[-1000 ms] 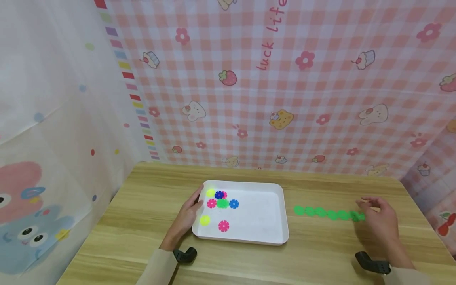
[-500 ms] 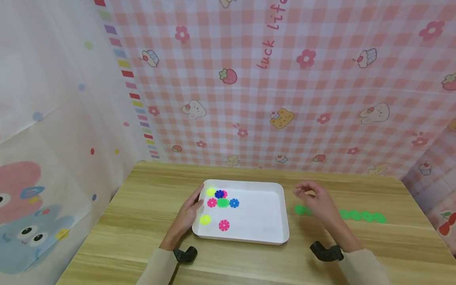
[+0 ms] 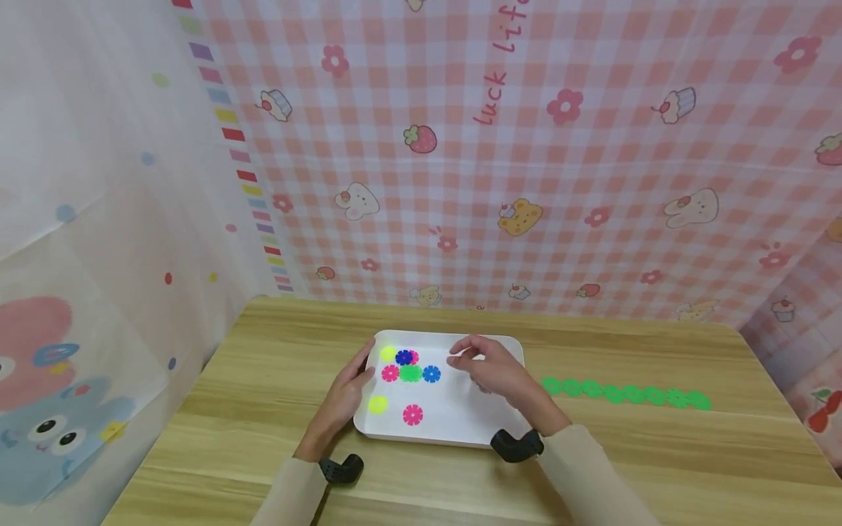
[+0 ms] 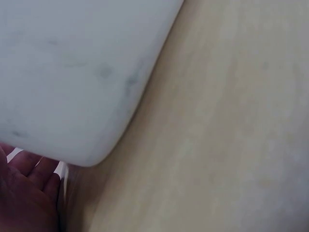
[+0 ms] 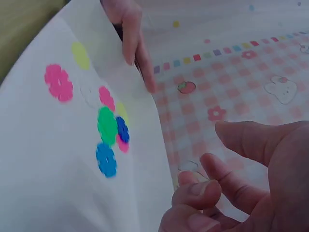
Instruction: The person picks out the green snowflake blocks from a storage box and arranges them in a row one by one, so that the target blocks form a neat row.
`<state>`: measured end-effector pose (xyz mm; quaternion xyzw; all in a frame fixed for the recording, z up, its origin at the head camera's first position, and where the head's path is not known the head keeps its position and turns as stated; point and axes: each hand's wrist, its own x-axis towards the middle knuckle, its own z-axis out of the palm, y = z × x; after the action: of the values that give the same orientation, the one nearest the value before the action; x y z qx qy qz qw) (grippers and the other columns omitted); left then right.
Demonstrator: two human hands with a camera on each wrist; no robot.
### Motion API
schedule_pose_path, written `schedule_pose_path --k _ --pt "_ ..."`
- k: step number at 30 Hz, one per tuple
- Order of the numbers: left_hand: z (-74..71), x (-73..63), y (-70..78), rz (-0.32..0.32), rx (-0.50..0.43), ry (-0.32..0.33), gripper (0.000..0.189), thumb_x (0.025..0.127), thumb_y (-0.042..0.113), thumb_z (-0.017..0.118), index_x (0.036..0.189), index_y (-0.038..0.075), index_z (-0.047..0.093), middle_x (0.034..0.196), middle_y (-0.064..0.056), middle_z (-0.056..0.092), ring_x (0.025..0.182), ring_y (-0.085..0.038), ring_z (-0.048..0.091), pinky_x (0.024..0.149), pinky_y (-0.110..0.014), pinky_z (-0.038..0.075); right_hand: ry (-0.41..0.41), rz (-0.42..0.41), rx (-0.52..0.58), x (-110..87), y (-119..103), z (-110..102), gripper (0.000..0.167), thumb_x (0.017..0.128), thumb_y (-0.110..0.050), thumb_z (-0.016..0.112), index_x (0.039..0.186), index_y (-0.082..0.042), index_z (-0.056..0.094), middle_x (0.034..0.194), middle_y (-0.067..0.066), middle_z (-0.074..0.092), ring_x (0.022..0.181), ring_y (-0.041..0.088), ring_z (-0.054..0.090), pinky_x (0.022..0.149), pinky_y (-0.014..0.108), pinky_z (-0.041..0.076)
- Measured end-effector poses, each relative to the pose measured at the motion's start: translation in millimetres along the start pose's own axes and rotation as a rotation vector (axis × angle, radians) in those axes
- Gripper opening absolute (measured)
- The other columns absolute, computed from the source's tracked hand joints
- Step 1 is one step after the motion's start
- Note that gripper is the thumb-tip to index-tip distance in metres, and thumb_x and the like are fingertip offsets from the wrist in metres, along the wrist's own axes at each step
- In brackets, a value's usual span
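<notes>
My left hand [image 3: 346, 394] holds the left edge of a shallow white tray [image 3: 454, 424]; the right wrist view shows a finger or thumb over the rim. Several notched plastic discs lie in the tray's left part: pink [image 3: 413, 415], yellow [image 3: 378, 405], green [image 3: 411, 373], blue [image 3: 431, 374] and dark blue [image 3: 404, 357]. In the right wrist view a pale, almost white disc [image 5: 89, 94] is faintly visible. My right hand [image 3: 501, 371] is above the tray's right half, fingers loosely bent, nothing between them. To the tray's right lies a row of joined green discs [image 3: 613, 394].
The wooden table [image 3: 631, 467] stretches around the tray. A pink checked cloth [image 3: 480, 168] hangs behind the table's far edge, and a white patterned cloth [image 3: 85, 219] hangs at the left. Each wrist wears a black camera mount [image 3: 343, 469].
My right hand has moved left from the far end of the green row, across the table, to above the tray. My left hand and the tray have stayed put.
</notes>
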<state>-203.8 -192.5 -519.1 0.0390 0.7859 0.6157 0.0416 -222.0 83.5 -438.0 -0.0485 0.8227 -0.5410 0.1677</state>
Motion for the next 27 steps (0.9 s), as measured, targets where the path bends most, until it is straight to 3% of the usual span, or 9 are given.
schedule_pose_path --k 6,12,23,27 --pt "-0.7 0.7 -1.5 0.001 0.003 -0.001 0.053 0.107 0.014 0.033 0.159 0.02 0.024 0.166 -0.001 0.018 0.153 -0.022 0.01 0.124 -0.046 0.006 -0.086 0.047 0.06 9.6 1 32 0.027 0.095 -0.028 0.066 0.117 -0.012 0.062 0.091 0.013 0.058 0.052 0.015 0.04 0.047 0.023 0.035" --pt "0.2 1.0 -0.9 0.0 0.005 0.0 0.053 0.107 0.014 0.034 0.159 0.02 0.025 0.166 0.0 0.018 0.153 -0.022 0.01 0.124 -0.046 0.007 -0.093 0.112 0.023 19.5 3 62 0.038 0.095 -0.028 0.065 0.128 -0.012 0.056 0.072 0.004 0.05 0.048 0.016 0.037 0.044 0.024 0.033" --pt "0.3 0.6 1.6 -0.012 0.025 0.008 0.053 0.107 0.013 0.033 0.159 0.019 0.024 0.166 0.0 0.018 0.153 -0.021 0.01 0.124 -0.045 0.007 -0.005 0.147 -0.087 36.0 13 83 0.042 0.089 -0.021 0.073 0.129 -0.015 0.059 0.085 0.007 0.058 0.047 0.016 0.042 0.041 0.023 0.036" --pt "0.5 0.5 1.1 -0.003 0.019 0.003 0.053 0.107 0.012 0.033 0.159 0.018 0.024 0.166 0.0 0.018 0.153 -0.021 0.01 0.124 -0.045 0.007 0.022 0.117 -0.097 37.7 15 85 0.042 0.089 -0.018 0.073 0.129 -0.014 0.061 0.092 0.008 0.06 0.059 0.018 0.05 0.049 0.026 0.044"
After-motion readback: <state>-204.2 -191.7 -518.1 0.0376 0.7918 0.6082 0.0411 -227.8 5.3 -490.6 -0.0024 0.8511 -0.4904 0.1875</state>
